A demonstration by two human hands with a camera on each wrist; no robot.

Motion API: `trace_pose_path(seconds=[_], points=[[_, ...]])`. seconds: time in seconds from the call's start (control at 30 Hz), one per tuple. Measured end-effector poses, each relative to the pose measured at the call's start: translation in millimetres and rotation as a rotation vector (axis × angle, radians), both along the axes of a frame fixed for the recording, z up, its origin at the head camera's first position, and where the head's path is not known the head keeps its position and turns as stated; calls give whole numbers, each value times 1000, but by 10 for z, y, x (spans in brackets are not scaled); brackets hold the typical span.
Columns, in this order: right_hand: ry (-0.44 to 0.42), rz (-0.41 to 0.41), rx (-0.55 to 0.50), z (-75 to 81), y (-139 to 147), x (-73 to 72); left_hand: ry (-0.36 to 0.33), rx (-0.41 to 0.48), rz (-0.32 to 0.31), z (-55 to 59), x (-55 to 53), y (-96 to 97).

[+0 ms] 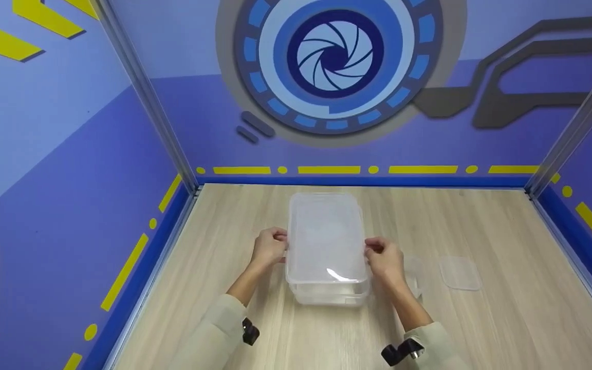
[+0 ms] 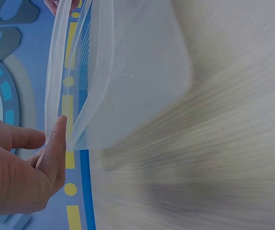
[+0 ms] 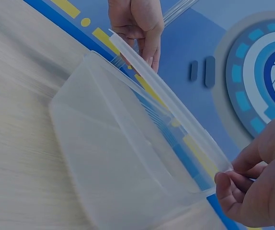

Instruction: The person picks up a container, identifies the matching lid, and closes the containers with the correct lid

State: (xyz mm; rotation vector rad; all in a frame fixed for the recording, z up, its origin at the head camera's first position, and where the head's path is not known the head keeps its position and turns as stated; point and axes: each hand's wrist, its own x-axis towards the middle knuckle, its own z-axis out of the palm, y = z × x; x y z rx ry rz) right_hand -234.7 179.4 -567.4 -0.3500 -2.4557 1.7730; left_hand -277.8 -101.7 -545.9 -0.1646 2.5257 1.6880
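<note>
A: Where's the container?
B: The large clear container (image 1: 327, 299) stands upright on the worktop (image 1: 527, 308), between the two hands, with the big clear lid (image 1: 326, 239) over its opening.

A: And the fingers?
B: Grasping, both sides. The left hand (image 1: 270, 247) pinches the lid's left edge, and the right hand (image 1: 387, 261) pinches the right edge.

A: So is it closed?
B: No. Both wrist views show a gap between lid and rim. Whether they touch anywhere near the right hand, I can't tell.

A: Which step would you call that?
B: Lining the lid up over the container, I'd judge, though this moment alone can't settle whether it's going on or coming off.

A: If it's going on, what does the next move call for?
B: Matching the corners, lowering both sides level, then pressing round the rim. From the head view, the container's near end shows beyond the lid, so I'd check that edge first.

A: Anything else about?
B: A small clear square (image 1: 460, 273) lies to the right, well apart.
</note>
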Motion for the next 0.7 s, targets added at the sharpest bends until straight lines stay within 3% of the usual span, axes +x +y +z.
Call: trace_pose_path(seconds=[0.37,0.7], points=[[-13,-12,-14,-14,1,22,41,-32,-15,-74,3,4],[12,-23,13,21,8,49,55,-44,-12,8,-4,38]])
